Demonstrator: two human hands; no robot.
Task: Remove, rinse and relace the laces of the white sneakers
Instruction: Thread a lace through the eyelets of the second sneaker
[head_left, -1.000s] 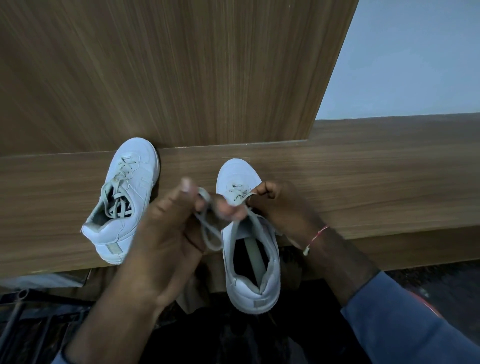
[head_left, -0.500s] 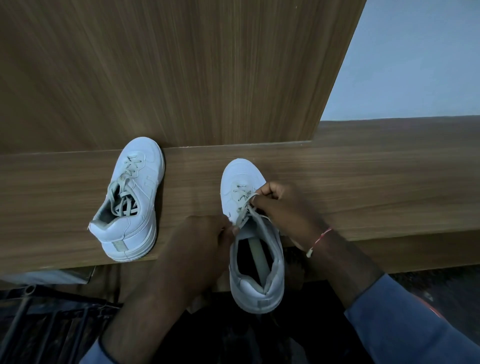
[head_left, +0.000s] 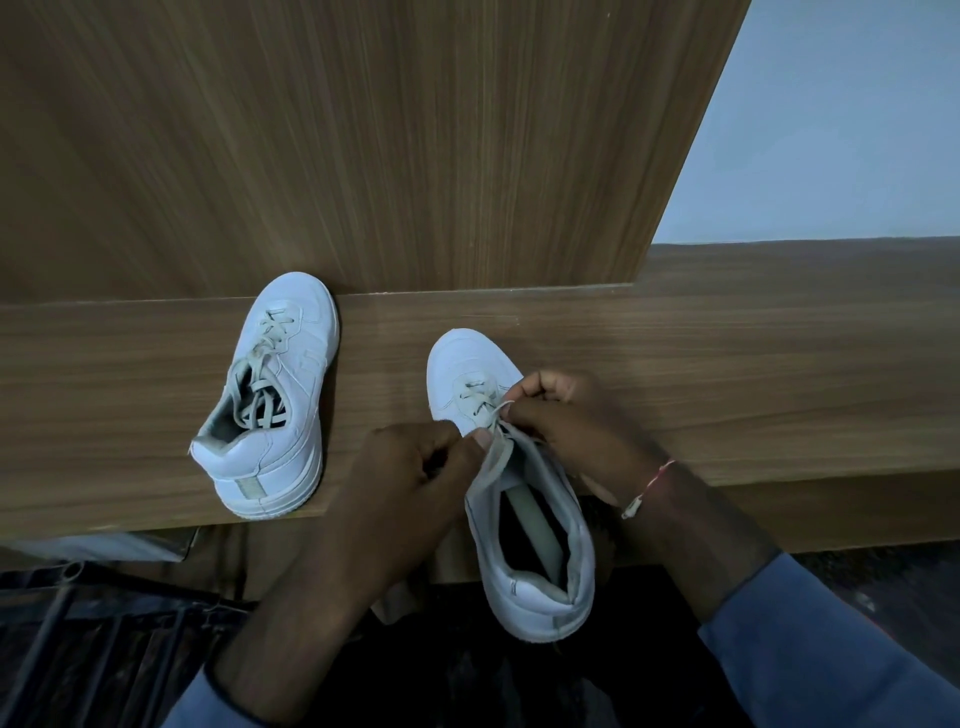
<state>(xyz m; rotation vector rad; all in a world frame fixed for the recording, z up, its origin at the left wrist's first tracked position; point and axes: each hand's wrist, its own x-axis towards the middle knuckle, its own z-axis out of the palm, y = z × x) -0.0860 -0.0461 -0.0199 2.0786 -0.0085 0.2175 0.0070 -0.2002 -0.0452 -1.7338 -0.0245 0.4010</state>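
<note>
Your left hand (head_left: 410, 467) and right hand (head_left: 566, 421) are both curled up and pinching the grey lace (head_left: 488, 410) over the near sneaker (head_left: 540, 592); that shoe sits on the wooden ledge (head_left: 727, 389) with its heel hanging off the ledge's front edge toward you; plenty of bare ledge past your right hand, less on the left, where the second sneaker (head_left: 280, 405) stands, toe against the wooden panel (head_left: 363, 156) at the ledge's back, heel right at the front edge; the near shoe's mouth gapes wide with the grey tongue lying inside; its lace only crosses the eyelets nearest the toe; the second sneaker's laced up its whole front, loosely.
</note>
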